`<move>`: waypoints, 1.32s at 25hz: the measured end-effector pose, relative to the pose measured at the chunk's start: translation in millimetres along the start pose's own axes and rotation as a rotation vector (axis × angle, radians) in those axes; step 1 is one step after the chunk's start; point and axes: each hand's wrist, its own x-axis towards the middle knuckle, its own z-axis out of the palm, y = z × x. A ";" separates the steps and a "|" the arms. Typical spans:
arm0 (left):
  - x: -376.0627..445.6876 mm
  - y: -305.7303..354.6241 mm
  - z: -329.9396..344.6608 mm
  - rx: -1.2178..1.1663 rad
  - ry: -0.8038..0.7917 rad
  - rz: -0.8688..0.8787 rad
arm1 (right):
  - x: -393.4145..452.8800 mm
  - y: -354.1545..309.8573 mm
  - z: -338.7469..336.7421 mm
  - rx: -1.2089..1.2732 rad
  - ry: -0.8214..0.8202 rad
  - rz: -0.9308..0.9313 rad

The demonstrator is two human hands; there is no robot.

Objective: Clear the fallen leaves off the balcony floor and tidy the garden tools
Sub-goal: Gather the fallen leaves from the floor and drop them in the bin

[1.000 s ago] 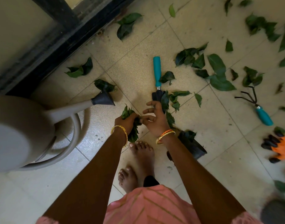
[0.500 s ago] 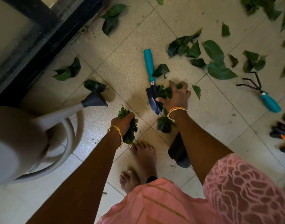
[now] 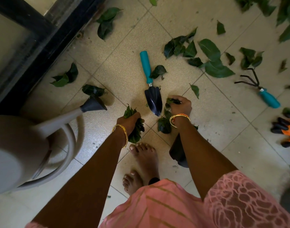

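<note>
My left hand (image 3: 129,120) grips a bunch of green leaves (image 3: 137,129) just above the tiled floor, near my toes. My right hand (image 3: 180,106) curls round a few leaves (image 3: 171,102) on the floor, right of the trowel's blade. The trowel (image 3: 151,89) lies between my hands, teal handle pointing away from me. More leaves (image 3: 213,63) lie scattered over the tiles ahead and to the right. A hand rake (image 3: 259,89) with a teal handle lies further right.
A grey watering can (image 3: 25,145) stands at the left, its spout (image 3: 93,104) reaching toward my left hand. A black door frame (image 3: 34,46) runs along the upper left. Orange gloves with black claws (image 3: 287,127) lie at the right edge. A black pot (image 3: 178,150) lies under my right forearm.
My right hand reached out past the trowel, swept leaves off its blade and drew back toward me with them. My left hand stayed put with its bunch.
</note>
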 end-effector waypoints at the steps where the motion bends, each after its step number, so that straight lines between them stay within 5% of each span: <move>1: -2.9 0.0 2.0 -0.011 -0.005 -0.002 | -5.9 -2.2 -4.9 0.053 -0.034 0.048; 5: -34.0 3.6 14.3 -0.077 0.015 -0.011 | -59.3 -25.8 -15.3 0.114 -0.227 0.105; 10: -90.5 4.7 16.4 -0.125 0.042 -0.025 | -134.2 -56.4 -18.2 -0.218 -0.307 0.033; 15: -108.2 -18.8 -2.6 -0.124 0.165 -0.061 | -167.1 -60.6 -24.2 -0.326 -0.637 0.086; 22: -102.3 -44.8 -10.0 -0.087 0.302 -0.020 | -166.8 -31.5 -20.3 -0.224 -0.500 0.276; 28: -55.1 -45.1 -22.9 -0.048 0.252 -0.047 | -104.9 13.5 -18.2 -0.572 -0.214 -0.123; 33: -17.6 -44.7 -24.7 0.023 0.227 -0.033 | -70.1 40.7 -4.0 -0.981 -0.270 -0.168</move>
